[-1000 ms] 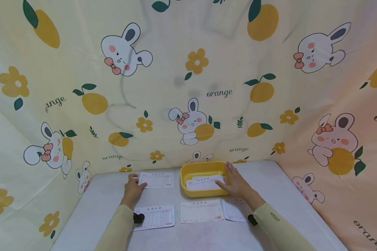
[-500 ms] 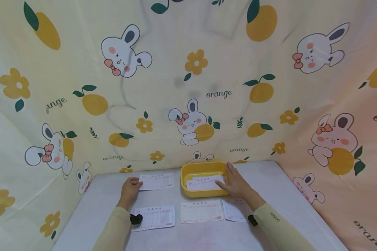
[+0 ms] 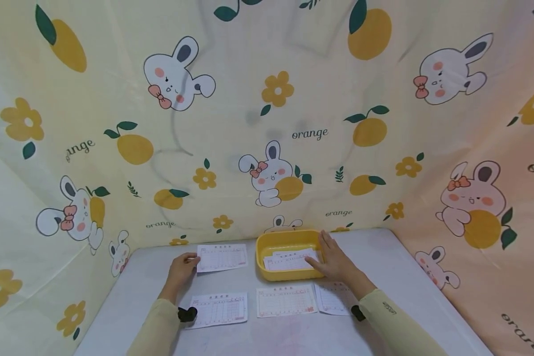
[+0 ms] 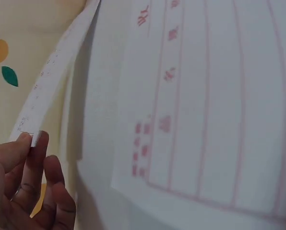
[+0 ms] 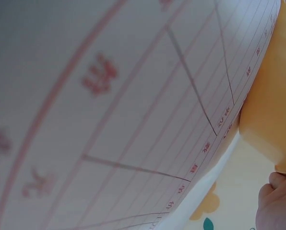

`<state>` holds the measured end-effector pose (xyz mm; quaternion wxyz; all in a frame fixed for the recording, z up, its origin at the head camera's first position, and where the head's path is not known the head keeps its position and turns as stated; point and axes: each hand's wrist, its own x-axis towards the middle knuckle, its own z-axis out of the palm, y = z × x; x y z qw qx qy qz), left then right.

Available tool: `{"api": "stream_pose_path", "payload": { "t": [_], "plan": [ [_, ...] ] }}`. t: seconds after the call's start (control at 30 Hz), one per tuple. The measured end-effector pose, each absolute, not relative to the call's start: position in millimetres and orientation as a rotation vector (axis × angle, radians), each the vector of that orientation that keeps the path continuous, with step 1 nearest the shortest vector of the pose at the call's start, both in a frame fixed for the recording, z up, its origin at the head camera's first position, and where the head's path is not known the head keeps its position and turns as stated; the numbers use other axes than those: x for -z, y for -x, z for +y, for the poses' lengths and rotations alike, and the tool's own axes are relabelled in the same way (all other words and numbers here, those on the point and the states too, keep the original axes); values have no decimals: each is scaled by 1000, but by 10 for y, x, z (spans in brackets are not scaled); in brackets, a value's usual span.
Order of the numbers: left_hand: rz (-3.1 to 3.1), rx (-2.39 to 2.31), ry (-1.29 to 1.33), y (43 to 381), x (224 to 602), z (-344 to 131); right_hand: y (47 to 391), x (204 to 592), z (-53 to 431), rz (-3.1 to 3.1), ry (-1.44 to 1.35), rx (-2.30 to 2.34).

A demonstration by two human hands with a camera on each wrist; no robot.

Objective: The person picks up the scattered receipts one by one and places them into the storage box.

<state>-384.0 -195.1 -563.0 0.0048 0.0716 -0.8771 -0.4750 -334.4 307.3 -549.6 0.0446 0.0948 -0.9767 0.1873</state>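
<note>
Cloth (image 3: 231, 128) with printed rabbits, oranges and flowers rises behind and at both sides of a white table (image 3: 405, 277). Two arms in pale sleeves reach forward over this table from the near edge. The left sleeve (image 3: 153, 329) slants slightly inward to the right, and the right sleeve (image 3: 396, 321) slants more strongly, to the left.

Near the far edge of the table stands a yellow basket (image 3: 289, 275). The right hand (image 3: 338, 260) lies against its right side: the fingers are straight and together, pointing away from the person along the rim, and the thumb is spread apart, reaching over the rim to the inside.

The left hand (image 3: 181, 269) is bent inward at the wrist. Its thumb and index finger pinch the left edge of a paper form (image 3: 222, 258), while the other fingers curl loosely and hold nothing. This form is left of the basket, apart from it; in the left wrist view it appears almost edge-on.

Other forms (image 3: 287, 262) lie inside the basket. Nearer to the person are a left form (image 3: 220, 309), a middle form (image 3: 286, 300) and a right form (image 3: 335, 298), partly covered by the right arm; whether the last two overlap, I cannot tell.

Smallest is a black piece (image 3: 188, 314) at the left wrist.
</note>
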Motion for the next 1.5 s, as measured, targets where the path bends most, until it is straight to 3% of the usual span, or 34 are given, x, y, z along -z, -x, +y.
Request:
{"api": "stream_pose_path", "payload": {
  "t": [1.1,1.5],
  "plan": [
    [-2523,1598,-56,3559,5103,-1695,3313,5451,3067,-2989,-267,-576],
    [-2518,1616,-10,3534,5096,-1550,3317,5470,3053,-2982,-265,-584]
  ]
}}
